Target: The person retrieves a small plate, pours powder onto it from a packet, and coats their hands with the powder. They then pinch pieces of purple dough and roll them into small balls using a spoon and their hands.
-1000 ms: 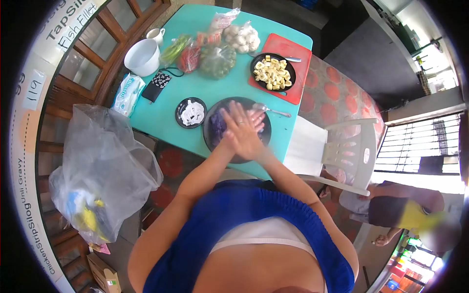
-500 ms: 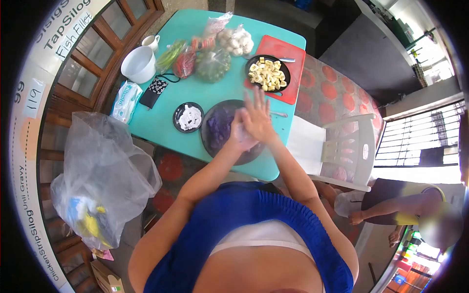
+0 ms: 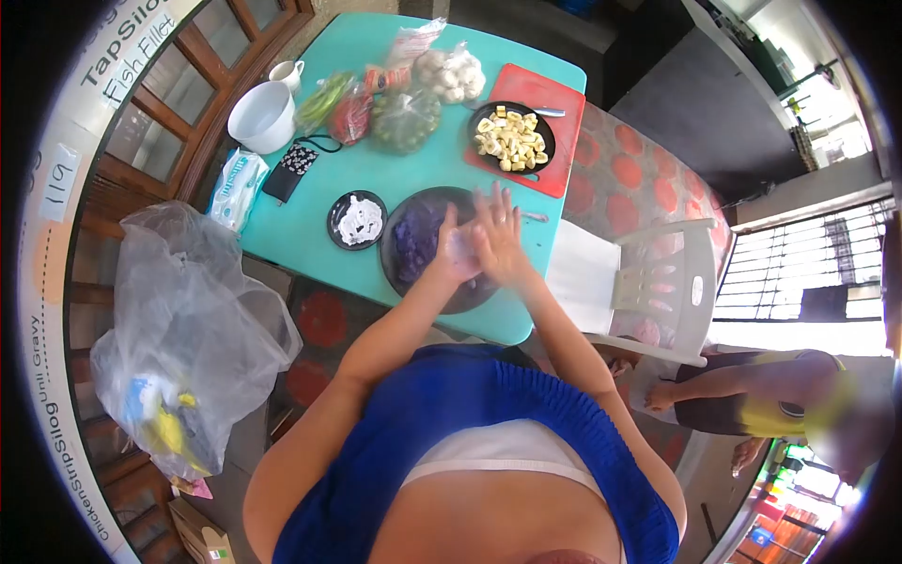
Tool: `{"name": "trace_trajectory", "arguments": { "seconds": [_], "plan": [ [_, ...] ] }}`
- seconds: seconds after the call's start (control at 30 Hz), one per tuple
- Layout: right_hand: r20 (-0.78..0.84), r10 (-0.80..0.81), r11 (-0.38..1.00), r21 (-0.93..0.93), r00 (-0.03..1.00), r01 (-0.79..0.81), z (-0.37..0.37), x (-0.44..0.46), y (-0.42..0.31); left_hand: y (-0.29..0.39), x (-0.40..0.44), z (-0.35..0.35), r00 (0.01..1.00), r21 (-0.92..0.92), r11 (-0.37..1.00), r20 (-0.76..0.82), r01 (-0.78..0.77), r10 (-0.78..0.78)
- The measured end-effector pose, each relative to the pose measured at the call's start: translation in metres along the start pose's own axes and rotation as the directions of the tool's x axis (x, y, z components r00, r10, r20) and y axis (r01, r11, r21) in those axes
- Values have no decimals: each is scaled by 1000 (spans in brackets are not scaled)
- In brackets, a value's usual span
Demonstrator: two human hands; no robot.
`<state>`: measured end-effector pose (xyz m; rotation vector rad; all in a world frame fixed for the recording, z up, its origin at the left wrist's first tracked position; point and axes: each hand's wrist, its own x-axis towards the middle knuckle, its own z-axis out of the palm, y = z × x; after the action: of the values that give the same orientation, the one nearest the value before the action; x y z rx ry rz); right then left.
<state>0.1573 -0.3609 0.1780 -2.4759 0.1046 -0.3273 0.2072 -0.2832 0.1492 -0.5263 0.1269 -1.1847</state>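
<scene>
My left hand (image 3: 458,248) and my right hand (image 3: 500,237) meet palm to palm above a dark round plate (image 3: 451,299). Right fingers are stretched out and spread. The left palm looks whitish, with its fingers partly hidden behind the right hand. Whether anything lies between the palms I cannot make out. Purple mash or dough (image 3: 413,240) covers the left part of the plate. Just left of it is a small black plate (image 3: 338,230) with white powder (image 3: 361,221). A utensil handle (image 3: 534,217) sticks out past the dark plate's right side.
On the turquoise table (image 3: 310,258) are a red cutting board (image 3: 550,85), a black plate of cut banana pieces (image 3: 512,139), bagged vegetables (image 3: 404,120), a white tub (image 3: 262,119), wipes (image 3: 238,191) and a patterned pouch (image 3: 291,173). A white chair (image 3: 658,287) and another person (image 3: 752,390) are at right.
My hands stay pressed together, with the right hand shifted slightly lower against the left. The view has moved a little. The person at right has shifted position.
</scene>
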Motion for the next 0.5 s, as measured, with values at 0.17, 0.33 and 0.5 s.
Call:
{"name": "trace_trajectory", "arguments": {
  "seconds": [0.17, 0.33, 0.5],
  "plan": [
    [-9, -149, 989, -11, 989, 149, 7, 17, -23, 20, -1, -32, 958, 668, 744, -236, 36, 165],
    [144, 102, 498, 849, 984, -176, -16, 31, 5, -1, -4, 5, 987, 446, 895, -156, 27, 48],
    [159, 2, 547, 827, 987, -135, -16, 28, 7, 1, -3, 4, 984, 454, 891, -163, 13, 69]
  ]
}}
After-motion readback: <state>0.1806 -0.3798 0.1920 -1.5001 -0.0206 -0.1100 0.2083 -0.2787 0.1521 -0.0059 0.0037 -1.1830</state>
